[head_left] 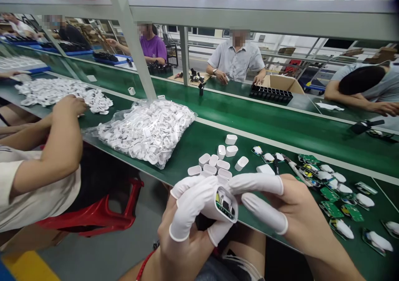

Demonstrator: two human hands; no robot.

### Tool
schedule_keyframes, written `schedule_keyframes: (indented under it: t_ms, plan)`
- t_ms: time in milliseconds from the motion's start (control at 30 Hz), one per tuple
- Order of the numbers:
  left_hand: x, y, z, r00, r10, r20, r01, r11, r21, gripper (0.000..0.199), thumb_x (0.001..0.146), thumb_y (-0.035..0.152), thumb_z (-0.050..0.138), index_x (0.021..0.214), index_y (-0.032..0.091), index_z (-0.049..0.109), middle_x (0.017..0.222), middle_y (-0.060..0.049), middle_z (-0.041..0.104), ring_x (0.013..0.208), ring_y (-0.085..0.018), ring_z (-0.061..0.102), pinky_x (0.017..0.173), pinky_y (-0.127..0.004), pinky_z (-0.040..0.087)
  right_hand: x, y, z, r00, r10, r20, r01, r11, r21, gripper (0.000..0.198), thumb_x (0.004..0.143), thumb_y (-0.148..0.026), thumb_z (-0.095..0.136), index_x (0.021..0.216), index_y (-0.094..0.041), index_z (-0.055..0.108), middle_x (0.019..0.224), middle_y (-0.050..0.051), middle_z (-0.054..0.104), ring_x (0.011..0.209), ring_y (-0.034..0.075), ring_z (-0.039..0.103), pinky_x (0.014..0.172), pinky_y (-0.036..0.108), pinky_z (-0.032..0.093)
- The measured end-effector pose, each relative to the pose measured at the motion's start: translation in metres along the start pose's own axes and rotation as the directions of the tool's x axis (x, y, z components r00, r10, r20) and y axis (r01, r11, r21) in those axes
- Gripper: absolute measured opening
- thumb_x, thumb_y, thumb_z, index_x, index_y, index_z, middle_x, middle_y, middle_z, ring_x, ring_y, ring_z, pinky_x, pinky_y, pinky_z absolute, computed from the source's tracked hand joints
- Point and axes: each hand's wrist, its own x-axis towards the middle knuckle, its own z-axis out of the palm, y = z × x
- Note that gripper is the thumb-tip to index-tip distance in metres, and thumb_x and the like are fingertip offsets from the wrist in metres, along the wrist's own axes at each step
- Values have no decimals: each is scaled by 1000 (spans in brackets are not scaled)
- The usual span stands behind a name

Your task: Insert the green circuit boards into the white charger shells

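My left hand (187, 218), with white finger cots on its fingertips, is wrapped round a white plastic charger housing (212, 208). The open end of the housing faces me, and a green circuit board (225, 208) with components shows inside it. My right hand (280, 204), also in finger cots, is beside the housing's right rim. Its index finger and thumb are stretched out and apart, with nothing visible between them; the index fingertip is at the upper rim. Behind my hands several empty-looking white housings (223, 165) stand on the green bench (177, 160).
Loose circuit boards (330, 194) with white padding lie at the right, near a pen-like tool (294, 166). A clear bag of white plastic parts (149, 131) rests at the left. A co-worker's arm (67, 135) is further left. A metal shelf post (131, 40) rises beyond the bag.
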Motion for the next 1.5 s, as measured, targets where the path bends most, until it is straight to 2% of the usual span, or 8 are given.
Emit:
schedule_keyframes:
  t_ms: [267,467,567,833,1067,1233,1367,1500]
  plan:
    - [-8,-10,2,1000,-24,-6,24,999,42,55,69,0,75,118,14,54,102,-7,69,110,-26,63,96,-41,56,-11,20,13,974,-221,48,225,969,-106,57,88,2,48,132,-33,55,124,1,62,109,15,60,94,25,48]
    - [-22,-26,11,996,-83,30,82,996,23,54,72,5,75,120,19,56,105,-6,69,106,-22,64,92,-34,56,-10,32,14,972,51,228,-132,924,359,28,99,-30,50,123,-34,64,132,2,57,123,25,52,105,37,41]
    - [-29,-32,19,974,-226,11,227,972,-54,51,72,6,76,117,23,57,106,-4,67,101,-19,65,92,-32,55,-19,47,9,986,151,64,-164,910,381,35,98,-39,53,133,-34,55,134,4,56,118,23,55,102,36,44]
    - [-6,-64,33,763,-530,370,646,648,-404,41,70,21,80,104,25,59,91,2,68,82,-13,66,78,-21,52,-34,118,-33,948,183,-261,-228,961,-154,30,90,-43,58,114,-26,67,117,8,67,104,26,63,92,41,51]
    - [73,-120,84,437,-707,556,878,200,-436,15,86,32,60,89,18,55,62,5,55,43,-6,49,34,-13,32,-24,197,-84,799,151,-583,-430,820,-377,36,84,-38,49,101,-15,71,101,17,70,98,36,63,89,58,47]
    - [103,-123,107,205,-649,733,935,-91,-342,27,97,16,30,88,12,56,83,-7,62,67,-9,65,57,-15,53,-25,231,-76,814,75,-576,-443,721,-533,40,83,-38,44,96,-12,72,102,19,69,110,39,55,97,59,41]
    - [108,-139,128,157,-682,714,950,-93,-298,28,97,12,31,90,13,58,89,-7,64,82,-11,68,71,-19,57,-34,235,-78,816,51,-576,-464,652,-600,41,87,-38,42,101,-11,70,108,19,66,115,38,50,98,58,40]
    - [114,-190,177,238,-779,580,966,126,-227,18,96,21,46,104,12,60,96,-7,65,82,-15,65,68,-28,58,-45,231,-92,783,68,-619,-539,570,-620,40,89,-29,34,100,-8,67,107,23,63,116,39,47,98,58,39]
